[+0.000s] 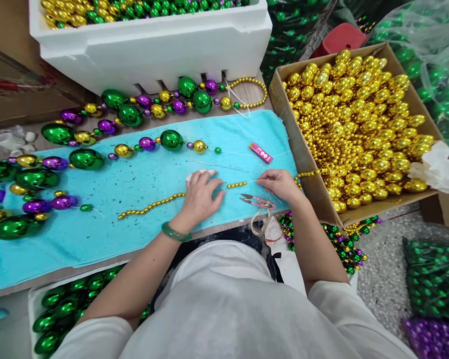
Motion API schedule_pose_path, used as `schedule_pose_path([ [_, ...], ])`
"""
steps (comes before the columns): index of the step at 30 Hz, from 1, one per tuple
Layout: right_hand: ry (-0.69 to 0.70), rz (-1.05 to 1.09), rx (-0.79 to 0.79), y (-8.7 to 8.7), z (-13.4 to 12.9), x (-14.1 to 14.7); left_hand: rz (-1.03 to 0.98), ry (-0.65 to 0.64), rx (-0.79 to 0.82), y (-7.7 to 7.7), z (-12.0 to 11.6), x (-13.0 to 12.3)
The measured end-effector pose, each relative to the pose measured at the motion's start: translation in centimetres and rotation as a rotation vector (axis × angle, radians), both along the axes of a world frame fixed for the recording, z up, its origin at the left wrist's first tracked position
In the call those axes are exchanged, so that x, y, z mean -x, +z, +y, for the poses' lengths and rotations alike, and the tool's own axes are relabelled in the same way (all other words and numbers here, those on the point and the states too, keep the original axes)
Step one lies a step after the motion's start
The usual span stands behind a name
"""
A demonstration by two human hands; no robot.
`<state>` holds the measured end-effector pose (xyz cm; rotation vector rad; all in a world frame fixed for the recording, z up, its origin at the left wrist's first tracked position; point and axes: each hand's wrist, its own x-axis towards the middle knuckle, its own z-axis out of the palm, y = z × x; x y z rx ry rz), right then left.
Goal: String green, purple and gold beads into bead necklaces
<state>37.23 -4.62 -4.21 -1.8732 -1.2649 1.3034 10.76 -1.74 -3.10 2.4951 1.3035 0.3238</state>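
A strand of small gold beads point(153, 203) lies on the blue towel point(134, 232) and runs under my left hand point(202, 196). That hand rests over the strand, thumb apart from the fingers, with white coverings on some fingertips. More gold beads point(236, 185) sit on a thin thread between my hands. My right hand point(279, 184) pinches the thread to their right. Pink-handled snips point(258, 201) lie just below my right hand. A needle point(220, 166) and a small magenta packet point(261, 152) are above my hands.
Strings of large green, purple and gold beads point(86, 159) lie at the left and back. A white foam box point(153, 50) stands behind. At the right is a cardboard box point(310, 174) of gold beads. Green beads point(65, 304) fill a container at lower left.
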Motion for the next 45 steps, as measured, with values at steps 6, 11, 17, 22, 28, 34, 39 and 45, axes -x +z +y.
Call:
schedule_pose_path([
  [6, 0.015, -0.011, -0.004, 0.3, 0.0, 0.0, -0.007, -0.055, 0.014, -0.2, 0.2, -2.8],
  [11, 0.023, -0.005, -0.008, 0.1, -0.1, -0.1, 0.042, -0.007, -0.011, 0.0, 0.4, -1.2],
  [17, 0.041, -0.008, -0.014, 0.2, -0.1, -0.1, 0.008, -0.021, 0.001, 0.2, 0.3, -2.0],
  [22, 0.039, 0.003, -0.023, 0.3, -0.1, 0.0, -0.007, -0.083, -0.02, -0.1, 0.1, -4.8],
  [28, 0.033, -0.011, -0.029, 0.1, -0.1, -0.2, 0.013, -0.032, 0.017, -0.1, 0.2, -4.6],
  [34, 0.025, -0.002, -0.027, 0.0, -0.2, -0.1, 0.023, -0.059, -0.007, 0.0, 0.1, -4.7],
  [39, 0.046, -0.032, -0.011, 0.2, -0.2, -0.2, 0.025, -0.034, 0.018, 0.2, -0.1, -5.3],
  [45, 0.119, -0.401, -0.261, 2.4, -0.3, 1.5, -0.198, -0.04, 0.111, 1.6, 0.2, -4.8],
])
